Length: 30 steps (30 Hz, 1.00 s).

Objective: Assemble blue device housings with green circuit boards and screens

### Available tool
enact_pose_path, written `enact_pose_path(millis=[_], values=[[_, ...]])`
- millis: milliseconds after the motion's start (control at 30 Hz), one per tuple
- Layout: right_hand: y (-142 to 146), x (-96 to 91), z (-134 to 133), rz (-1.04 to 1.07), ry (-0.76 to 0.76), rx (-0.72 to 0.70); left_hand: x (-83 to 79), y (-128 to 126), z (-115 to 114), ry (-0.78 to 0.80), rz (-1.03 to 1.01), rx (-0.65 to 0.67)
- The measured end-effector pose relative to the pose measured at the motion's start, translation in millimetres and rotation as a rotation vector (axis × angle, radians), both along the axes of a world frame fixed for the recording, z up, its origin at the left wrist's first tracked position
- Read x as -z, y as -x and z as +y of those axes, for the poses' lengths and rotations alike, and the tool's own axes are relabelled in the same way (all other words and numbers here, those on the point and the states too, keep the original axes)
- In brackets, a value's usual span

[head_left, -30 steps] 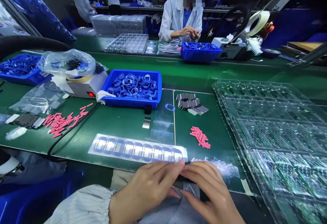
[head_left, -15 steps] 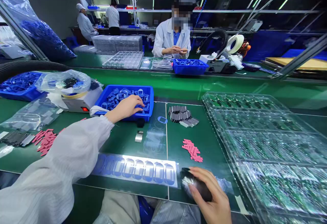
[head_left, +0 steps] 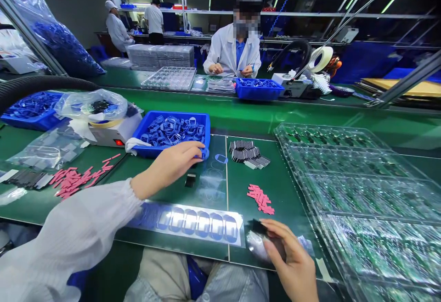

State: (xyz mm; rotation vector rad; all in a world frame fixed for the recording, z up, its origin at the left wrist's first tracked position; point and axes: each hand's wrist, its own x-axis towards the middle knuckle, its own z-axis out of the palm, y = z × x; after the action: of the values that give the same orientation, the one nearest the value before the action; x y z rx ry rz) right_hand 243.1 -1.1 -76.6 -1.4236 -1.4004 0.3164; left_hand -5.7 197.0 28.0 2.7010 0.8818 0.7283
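My left hand [head_left: 175, 164] is closed, pinching a small blue plastic frame [head_left: 206, 153] at the front right corner of a blue bin [head_left: 172, 114] heaped with similar frames. At the table's front edge my right hand [head_left: 292, 258] grips a dark, shiny rounded object [head_left: 257, 245] with a black flap on top. What this object is I cannot make out. Between the hands lies a clear strip [head_left: 193, 223] with a row of oval film pieces. A small dark piece [head_left: 190, 180] rests below the left hand, and a single blue oval [head_left: 221, 158] to its right.
Pink strips [head_left: 260, 199] and black-and-white striped pieces [head_left: 246, 150] lie right of the seam. Stacked clear trays [head_left: 351, 173] of green boards fill the right side. More pink strips [head_left: 77, 180] and a white box [head_left: 119, 132] are at left. A co-worker [head_left: 232, 49] sits opposite.
My left hand has come out of the bin toward me, carrying a blue frame. My right hand stays at the dark object, its fingers slightly shifted. The co-worker's hands have moved apart.
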Motion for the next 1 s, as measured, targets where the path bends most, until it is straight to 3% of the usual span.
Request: enact_pose_path(millis=[100,200,267,333,400,500,600,733,800,1000], values=[[-6.0,-4.9,-5.4,0.143,-0.027,0.069,4.0,-1.2,-40.9,0.169,-0.194,-0.005],[2.2,-21.3,-14.7,0.235,-0.095,0.106,8.6,-4.2,-82.9,0.806,-0.597,-0.019],[19.0,-35.7,-18.7,0.238,-0.137,0.070,11.6,-7.5,-107.1,1.189,-0.746,0.028],[41.5,-48.0,-18.4,0.190,-0.167,0.019,15.4,-11.9,-127.7,1.459,-0.853,0.092],[63.8,-55.0,-15.0,0.130,-0.194,-0.011,20.2,-16.9,-145.3,1.607,-0.957,0.132],[87.1,-57.0,-10.0,0.099,-0.209,0.009,27.9,-21.6,-166.6,1.659,-1.050,0.138],[96.6,-57.2,-9.5,0.207,-0.170,0.032,31.7,-19.2,-179.4,1.619,-1.012,0.132],[97.5,-59.0,-12.0,0.420,-0.003,-0.012,30.5,-8.9,-183.4,1.354,-0.785,0.097],[94.6,-58.5,-13.9,0.428,0.030,-0.020,31.4,-4.7,-183.0,1.321,-0.777,0.083],[72.9,-59.6,-22.7,0.271,-0.009,-0.059,41.1,-3.2,-182.1,1.732,-1.108,0.178]])
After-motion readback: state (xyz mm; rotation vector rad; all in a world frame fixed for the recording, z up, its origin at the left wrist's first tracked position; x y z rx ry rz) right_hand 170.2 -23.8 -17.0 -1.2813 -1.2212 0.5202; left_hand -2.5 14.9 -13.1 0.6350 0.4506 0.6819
